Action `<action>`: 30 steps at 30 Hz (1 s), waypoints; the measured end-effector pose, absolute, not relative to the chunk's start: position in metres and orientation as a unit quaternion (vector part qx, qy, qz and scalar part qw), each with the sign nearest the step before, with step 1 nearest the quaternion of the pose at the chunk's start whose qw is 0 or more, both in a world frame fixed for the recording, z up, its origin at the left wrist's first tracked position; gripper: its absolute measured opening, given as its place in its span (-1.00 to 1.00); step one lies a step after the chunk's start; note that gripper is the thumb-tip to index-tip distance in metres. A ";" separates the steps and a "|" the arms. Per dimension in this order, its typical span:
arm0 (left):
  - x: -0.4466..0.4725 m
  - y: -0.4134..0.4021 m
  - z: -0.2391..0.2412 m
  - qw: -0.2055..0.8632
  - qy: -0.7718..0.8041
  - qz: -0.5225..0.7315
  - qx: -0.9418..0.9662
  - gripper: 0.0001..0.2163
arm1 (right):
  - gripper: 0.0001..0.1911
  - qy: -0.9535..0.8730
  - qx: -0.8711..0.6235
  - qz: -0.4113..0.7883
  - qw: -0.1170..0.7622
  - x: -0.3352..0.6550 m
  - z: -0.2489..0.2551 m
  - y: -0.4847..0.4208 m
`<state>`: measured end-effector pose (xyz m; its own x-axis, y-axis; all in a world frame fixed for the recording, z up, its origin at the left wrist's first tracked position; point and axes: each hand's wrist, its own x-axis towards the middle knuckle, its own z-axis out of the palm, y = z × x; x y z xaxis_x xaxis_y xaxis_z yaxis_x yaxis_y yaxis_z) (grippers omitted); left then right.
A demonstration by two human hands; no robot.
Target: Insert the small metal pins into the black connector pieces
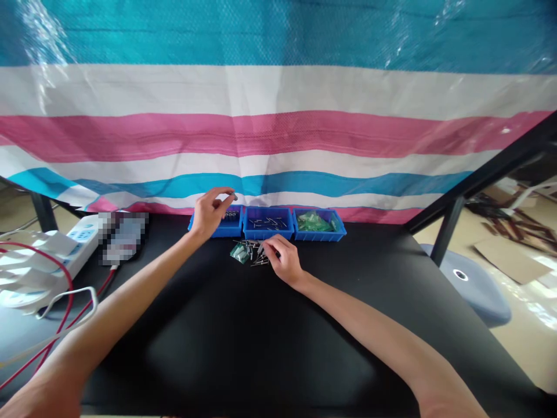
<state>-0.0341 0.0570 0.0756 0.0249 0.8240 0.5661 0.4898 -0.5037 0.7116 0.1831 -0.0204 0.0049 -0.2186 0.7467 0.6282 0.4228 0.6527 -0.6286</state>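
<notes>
My L hand (pixel 212 212) was up off the table (pixel 261 337), thumb and forefinger pinched nearly closed on a small grey part (pixel 234 197), the other fingers loosely curled. It hung just above the left blue bin (pixel 230 230), at the bin's back edge. My R hand (pixel 284 257) lay low on the table, fingers bent in and the tips touching the loose pile of metal pins (pixel 255 255) just in front of the bins. Whether it had one gripped I couldn't tell (too small, and the fingers covered it). A green packet (pixel 239 252) lay right beside the pins, on their left. The middle bin (pixel 267 232) had a few pins in it, and the right bin (pixel 319 235) held green packets. A white power strip (pixel 85 239) sat well off to my L, w/ a striped tarp (pixel 278 133) hanging behind everything.
</notes>
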 end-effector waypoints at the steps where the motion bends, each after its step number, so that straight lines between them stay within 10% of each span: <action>1: -0.038 0.065 0.080 0.177 0.482 0.474 0.715 -0.72 | -0.83 -0.764 -0.382 0.163 0.493 0.183 0.005 -0.020; 8: -0.050 0.090 0.074 0.164 0.473 0.258 0.826 -0.77 | -0.80 -0.769 -0.380 0.166 0.487 0.183 0.006 -0.020; 30: -0.046 0.104 0.048 -0.001 0.510 0.119 0.852 -0.81 | -0.80 -0.774 -0.372 0.170 0.484 0.183 0.007 -0.021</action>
<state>-0.0457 0.1039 0.0475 0.4519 0.8686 0.2032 0.8691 -0.4800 0.1194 0.1830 -0.0205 0.0072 -0.2547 0.7402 0.6223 0.4104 0.6654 -0.6236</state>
